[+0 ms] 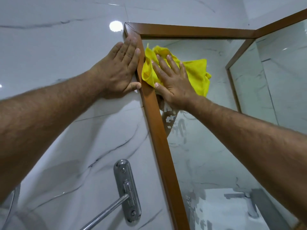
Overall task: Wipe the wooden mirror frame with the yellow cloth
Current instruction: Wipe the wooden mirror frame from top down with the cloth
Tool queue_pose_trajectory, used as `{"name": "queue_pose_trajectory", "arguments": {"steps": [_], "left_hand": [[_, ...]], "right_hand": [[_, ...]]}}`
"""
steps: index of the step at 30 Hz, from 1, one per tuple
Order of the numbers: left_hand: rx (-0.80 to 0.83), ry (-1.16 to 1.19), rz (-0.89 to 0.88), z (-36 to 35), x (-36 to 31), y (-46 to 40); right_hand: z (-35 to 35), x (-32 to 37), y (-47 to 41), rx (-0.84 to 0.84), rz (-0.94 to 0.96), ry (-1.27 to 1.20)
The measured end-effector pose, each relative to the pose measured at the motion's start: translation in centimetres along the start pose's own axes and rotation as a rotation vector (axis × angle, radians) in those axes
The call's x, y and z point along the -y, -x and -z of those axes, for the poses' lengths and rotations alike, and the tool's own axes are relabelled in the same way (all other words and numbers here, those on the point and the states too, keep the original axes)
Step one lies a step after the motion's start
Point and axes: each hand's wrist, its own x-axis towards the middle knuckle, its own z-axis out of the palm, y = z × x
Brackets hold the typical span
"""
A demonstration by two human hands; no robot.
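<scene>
Head view
Left hand (119,68): it lies flat on the marble wall (58,47), fingers straight and together, near the upper left corner of the mirror. Its fingertips and thumb touch the left side of the wooden frame (156,127). The grip is released; it holds nothing.
Right hand (172,83): it presses flat on the yellow cloth (196,72), fingers spread apart. The grip is not clenched; the palm only pushes the cloth against the surface.
Yellow cloth: it is crumpled on the mirror glass (207,138), in the upper left corner of the mirror. Its left edge touches the inner side of the left frame strip, just beside the left hand.
Wooden frame: brown, with a top strip and a long left strip that meet in a corner above the left hand.
Mirror glass: white smears are visible under the right wrist and lower down. It reflects the marble wall.
Second mirror (274,72): it stands at the right, at an angle, also with a brown frame.
Metal bracket (127,191): it is fixed on the wall below the left forearm, with a metal bar (106,213) going to the lower left.
</scene>
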Motion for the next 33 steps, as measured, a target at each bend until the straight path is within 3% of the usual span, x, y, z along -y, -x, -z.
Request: {"name": "queue_pose_trajectory", "arguments": {"steps": [9, 18, 23, 28, 33], "left_hand": [[-0.028, 0.063, -0.026, -1.0, -3.0, 1.8], [-0.079, 0.128, -0.039, -1.8, -4.3, 2.7], [-0.046, 0.127, -0.029, -1.5, -4.6, 2.7], [-0.063, 0.125, -0.034, -1.5, -4.6, 2.5], [-0.046, 0.133, -0.060, -1.4, -5.2, 3.0]], "right_hand": [[-1.9, 0.6, 9.1, 0.053, 0.032, 0.038], [-1.9, 1.8, 8.1, -0.014, -0.108, -0.017], [-2.7, 1.3, 12.6, 0.012, 0.001, -0.013], [-2.1, 1.1, 9.3, -0.009, -0.073, 0.018], [-3.1, 2.5, 13.2, 0.005, -0.073, 0.003]]}}
